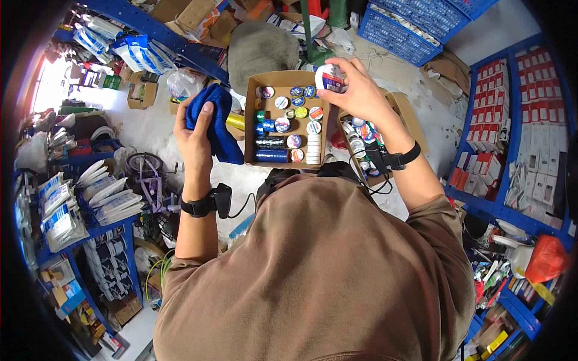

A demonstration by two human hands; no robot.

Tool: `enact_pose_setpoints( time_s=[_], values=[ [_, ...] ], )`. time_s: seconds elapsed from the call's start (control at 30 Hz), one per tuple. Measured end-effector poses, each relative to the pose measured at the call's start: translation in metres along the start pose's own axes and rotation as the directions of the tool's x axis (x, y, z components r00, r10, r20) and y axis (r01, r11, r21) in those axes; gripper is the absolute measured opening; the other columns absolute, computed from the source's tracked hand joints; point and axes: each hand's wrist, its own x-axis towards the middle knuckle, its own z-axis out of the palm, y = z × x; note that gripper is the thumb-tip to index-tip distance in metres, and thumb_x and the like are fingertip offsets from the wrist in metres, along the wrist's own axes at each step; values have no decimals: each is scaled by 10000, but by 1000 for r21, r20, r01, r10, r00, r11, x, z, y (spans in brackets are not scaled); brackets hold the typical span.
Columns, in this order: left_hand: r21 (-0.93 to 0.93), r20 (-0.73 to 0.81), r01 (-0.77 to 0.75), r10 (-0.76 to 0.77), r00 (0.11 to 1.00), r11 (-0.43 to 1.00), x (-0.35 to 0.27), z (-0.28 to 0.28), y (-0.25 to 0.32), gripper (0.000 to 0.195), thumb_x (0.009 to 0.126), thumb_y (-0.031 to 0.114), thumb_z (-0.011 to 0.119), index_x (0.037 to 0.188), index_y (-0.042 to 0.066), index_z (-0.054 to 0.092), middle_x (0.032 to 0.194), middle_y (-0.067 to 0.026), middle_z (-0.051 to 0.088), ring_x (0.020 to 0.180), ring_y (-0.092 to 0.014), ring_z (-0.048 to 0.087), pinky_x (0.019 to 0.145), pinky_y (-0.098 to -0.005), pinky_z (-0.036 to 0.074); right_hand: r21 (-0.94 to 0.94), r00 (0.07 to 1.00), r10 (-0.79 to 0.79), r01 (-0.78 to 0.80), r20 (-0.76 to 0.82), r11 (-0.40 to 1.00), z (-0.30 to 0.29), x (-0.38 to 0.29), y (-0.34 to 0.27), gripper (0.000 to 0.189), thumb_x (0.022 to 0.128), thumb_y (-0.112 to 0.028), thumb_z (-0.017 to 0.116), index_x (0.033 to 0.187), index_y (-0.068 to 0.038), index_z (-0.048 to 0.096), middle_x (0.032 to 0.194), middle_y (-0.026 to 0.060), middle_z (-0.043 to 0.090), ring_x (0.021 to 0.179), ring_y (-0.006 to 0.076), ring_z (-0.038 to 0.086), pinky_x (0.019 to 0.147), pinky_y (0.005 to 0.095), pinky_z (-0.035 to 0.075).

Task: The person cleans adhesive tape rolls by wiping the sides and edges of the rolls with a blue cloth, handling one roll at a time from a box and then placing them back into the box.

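Note:
My left hand [194, 128] grips a folded blue cloth [216, 119], whose lower end hangs down left of a cardboard box [250, 101]. In my right hand [356, 88] is a roll of white tape [328, 77] with a printed label, held between thumb and fingers at the box's upper right corner. Inside the box stand and lie many tape rolls: a white stack [313, 149], a dark blue row [271, 156], a black row [270, 142] and a yellow-green roll [301, 112]. Under my right forearm, a second open box [406, 113] holds more rolls in mixed colours.
Blue metal shelving with red and white cartons [490, 104] stands at the right. Blue plastic crates [397, 36] are at the top. On the left are shelves of packaged goods [110, 198] and a purple bicycle frame [151, 189]. A grey cushion-like thing [264, 54] lies beyond the box.

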Motion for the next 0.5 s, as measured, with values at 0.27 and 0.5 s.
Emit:
enact_pose_setpoints(
  time_s=[0.27,0.5],
  values=[
    [90,-63,66,-61,996,994,14,-53,-17,303,905,138,713,1146,-15,613,990,-69,663,835,-103,616,769,-231,509,-32,986,50,-45,158,998,78,66,18,675,743,-302,807,1313,-85,516,1224,176,503,1108,354,601,964,411,481],
    [101,-115,157,-145,983,982,34,-99,-30,315,906,120,708,1165,-16,591,1026,-73,655,885,-112,614,819,-244,509,-99,956,120,-96,269,990,193,129,65,664,706,-186,791,1306,-86,524,1278,184,558,1173,330,580,987,399,477]
  ],
)
